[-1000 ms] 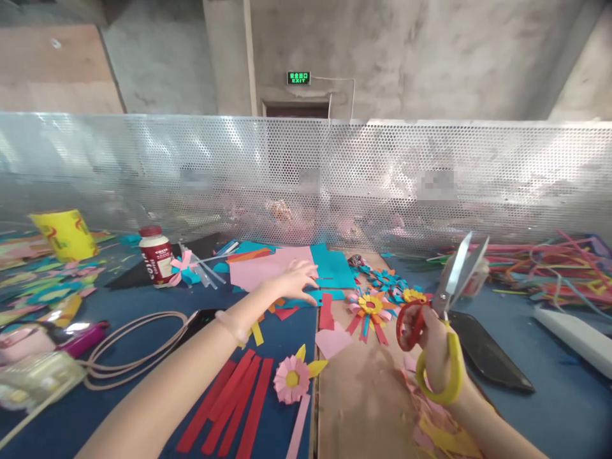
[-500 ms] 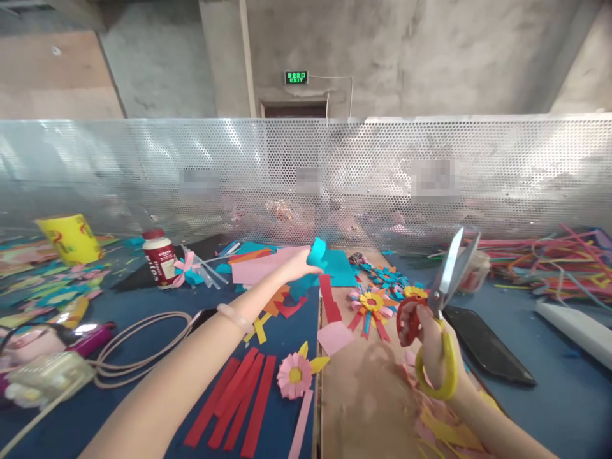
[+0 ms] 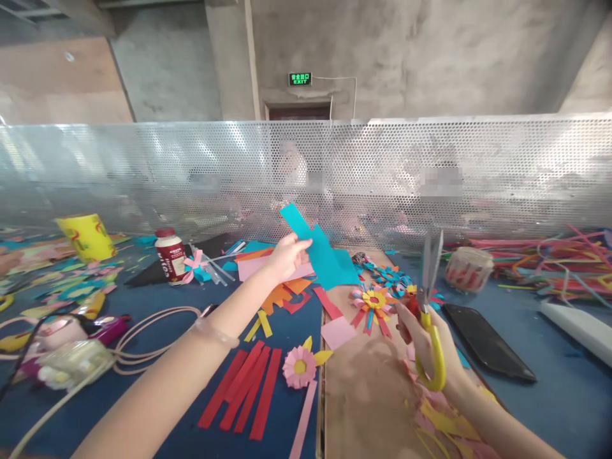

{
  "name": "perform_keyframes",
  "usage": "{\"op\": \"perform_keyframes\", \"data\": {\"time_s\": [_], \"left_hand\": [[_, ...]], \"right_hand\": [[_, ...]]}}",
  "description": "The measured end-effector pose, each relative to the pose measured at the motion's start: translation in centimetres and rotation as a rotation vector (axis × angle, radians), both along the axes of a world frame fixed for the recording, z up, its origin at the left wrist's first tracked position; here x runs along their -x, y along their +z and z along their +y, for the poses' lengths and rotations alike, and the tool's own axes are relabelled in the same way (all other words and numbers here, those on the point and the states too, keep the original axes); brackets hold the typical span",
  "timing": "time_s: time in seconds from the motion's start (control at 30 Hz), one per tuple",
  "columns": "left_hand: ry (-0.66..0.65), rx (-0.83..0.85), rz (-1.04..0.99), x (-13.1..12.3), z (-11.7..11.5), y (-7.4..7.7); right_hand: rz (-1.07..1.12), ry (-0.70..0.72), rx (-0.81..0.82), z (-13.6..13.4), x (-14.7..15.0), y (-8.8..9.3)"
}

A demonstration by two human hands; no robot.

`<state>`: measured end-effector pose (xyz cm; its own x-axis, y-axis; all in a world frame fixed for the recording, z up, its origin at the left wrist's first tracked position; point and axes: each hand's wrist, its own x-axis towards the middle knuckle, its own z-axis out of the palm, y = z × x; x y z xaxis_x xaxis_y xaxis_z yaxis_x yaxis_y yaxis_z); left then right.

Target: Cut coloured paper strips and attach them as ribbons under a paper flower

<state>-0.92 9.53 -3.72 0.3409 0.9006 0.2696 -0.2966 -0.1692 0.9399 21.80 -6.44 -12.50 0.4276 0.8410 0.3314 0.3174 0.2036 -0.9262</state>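
Observation:
My left hand (image 3: 285, 256) pinches a piece of teal paper (image 3: 313, 245) and holds it up above a pink sheet (image 3: 253, 266) and more teal paper on the blue table. My right hand (image 3: 425, 338) grips scissors (image 3: 429, 299) with a yellow and a red handle, blades pointing up and nearly closed. Between my hands lie paper flowers: a multicoloured one (image 3: 373, 303) and a pink one with a yellow centre (image 3: 299, 366). Red paper strips (image 3: 246, 389) lie below my left forearm.
A perforated metal screen (image 3: 143, 172) runs across the back of the table. A red-capped bottle (image 3: 170, 254), a yellow roll (image 3: 85, 236), a black phone (image 3: 486, 344), a small tub (image 3: 466, 268), coloured strips (image 3: 549, 258) and a cable loop (image 3: 148, 335) lie about. A brown board (image 3: 368, 395) sits in front.
My left hand has picked the teal paper off the table and lifted it. My right hand has turned the scissors more upright and their blades have come closer together.

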Motion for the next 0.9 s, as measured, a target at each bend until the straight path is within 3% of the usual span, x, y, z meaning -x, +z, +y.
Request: {"op": "perform_keyframes", "data": {"time_s": [0.13,0.23,0.43,0.53,0.7,0.8,0.9], "left_hand": [[0.089,0.068,0.086,1.3,-0.2,-3.6],[0.107,0.100,0.093,2.3,-0.1,-5.3],[0.127,0.106,0.038,3.2,-0.4,-5.2],[0.133,0.078,-0.008,3.4,-0.8,-4.5],[0.121,0.050,-0.060,3.8,-1.4,-3.9],[0.104,0.066,-0.062,4.0,-1.6,-3.9],[0.104,0.080,-0.064,4.1,-1.7,-4.0]], "right_hand": [[-0.150,0.045,0.022,0.2,-0.1,-0.5],[-0.271,0.058,0.034,0.3,-0.3,-1.0],[-0.492,-0.021,0.015,1.0,-0.9,-1.1],[-0.349,-0.063,0.103,1.5,-1.2,0.4],[0.146,0.378,0.391,0.9,-2.0,3.7],[0.284,0.504,0.378,0.3,-2.4,3.9],[0.394,0.502,0.367,0.4,-2.7,2.6]]}}
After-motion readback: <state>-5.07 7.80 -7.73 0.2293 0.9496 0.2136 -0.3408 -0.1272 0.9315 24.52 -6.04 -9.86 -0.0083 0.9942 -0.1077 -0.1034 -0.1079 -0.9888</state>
